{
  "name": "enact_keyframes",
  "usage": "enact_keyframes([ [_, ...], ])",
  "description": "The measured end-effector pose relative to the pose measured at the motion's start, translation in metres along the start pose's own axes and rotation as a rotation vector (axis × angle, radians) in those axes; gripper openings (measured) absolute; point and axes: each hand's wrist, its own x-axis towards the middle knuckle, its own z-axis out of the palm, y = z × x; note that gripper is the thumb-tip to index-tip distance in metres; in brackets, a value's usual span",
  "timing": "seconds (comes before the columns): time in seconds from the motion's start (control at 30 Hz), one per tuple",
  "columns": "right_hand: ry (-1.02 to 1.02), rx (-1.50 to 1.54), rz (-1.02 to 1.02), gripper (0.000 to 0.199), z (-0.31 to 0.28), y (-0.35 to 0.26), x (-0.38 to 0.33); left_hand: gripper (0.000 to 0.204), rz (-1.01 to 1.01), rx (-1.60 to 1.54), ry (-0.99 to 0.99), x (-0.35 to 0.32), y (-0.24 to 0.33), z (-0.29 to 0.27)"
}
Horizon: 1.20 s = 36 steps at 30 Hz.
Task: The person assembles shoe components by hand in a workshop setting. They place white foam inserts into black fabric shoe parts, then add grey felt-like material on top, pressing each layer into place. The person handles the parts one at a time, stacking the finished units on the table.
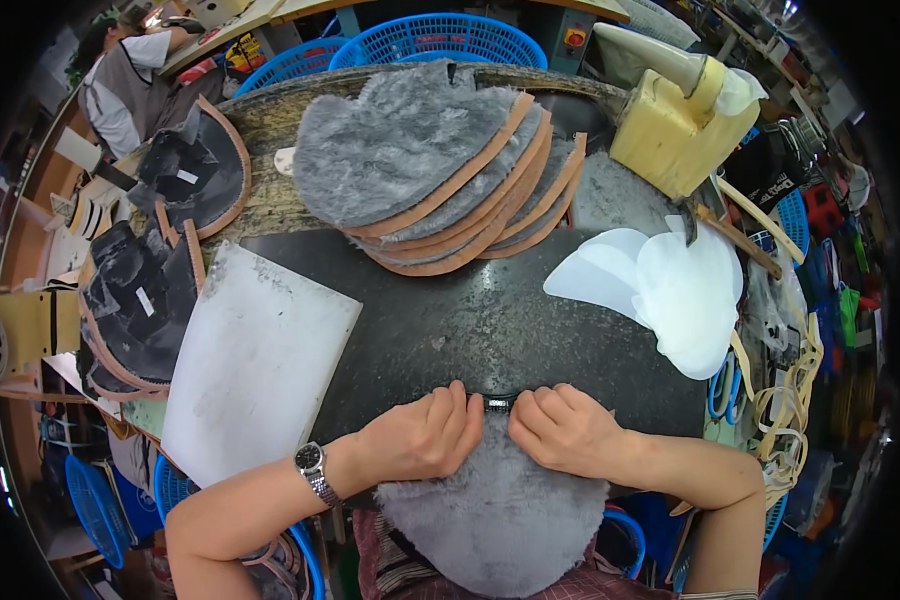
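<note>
Both hands, left hand (425, 435) & right hand (562, 430), are closed narrow, pinching the top edge of a grey fur piece (495, 515) at 6 o'clock on the dark surface (470, 320). Looks like an edge-pressing step; next needs even thumb pressure along the rim. Fur stack (430, 165) at 12. 2 blue baskets (435, 40) behind: contents hidden.

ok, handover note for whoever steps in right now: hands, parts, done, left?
Left hand and right hand: both pinch the top edge of a grey fur piece at the near edge of the dark table, fingers curled over it.
Stack of fur pieces with tan edging lies at the far side; white shapes to the right; white board to the left.
Done: cannot tell.
Left: piece in hand appears unfinished, no tan edge showing.
</note>
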Motion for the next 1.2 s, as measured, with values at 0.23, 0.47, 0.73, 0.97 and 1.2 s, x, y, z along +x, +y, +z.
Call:
enact_keyframes([
  [0.23, -0.133, 0.210, 0.030, 0.041, -0.016, 0.006, -0.019, 0.027, -0.037, -0.144, -0.195, 0.008, 0.000, -0.015],
  [0.47, -0.267, 0.322, 0.127, 0.055, -0.031, 0.002, -0.030, 0.030, -0.516, -0.931, -0.291, 0.022, -0.026, -0.021],
  [0.73, 0.048, 0.182, 0.318, 0.048, -0.062, -0.046, -0.067, 0.033, -0.708, -0.534, -0.129, 0.032, -0.013, -0.008],
  [0.97, 0.154, 0.492, 0.475, 0.039, -0.053, -0.067, -0.044, 0.045, -0.339, -0.514, -0.189, 0.041, -0.004, 0.000],
  [1.2, -0.016, 0.306, 0.510, 0.041, -0.030, -0.080, -0.067, 0.058, -0.595, -0.438, -0.135, 0.045, 0.041, 0.002],
])
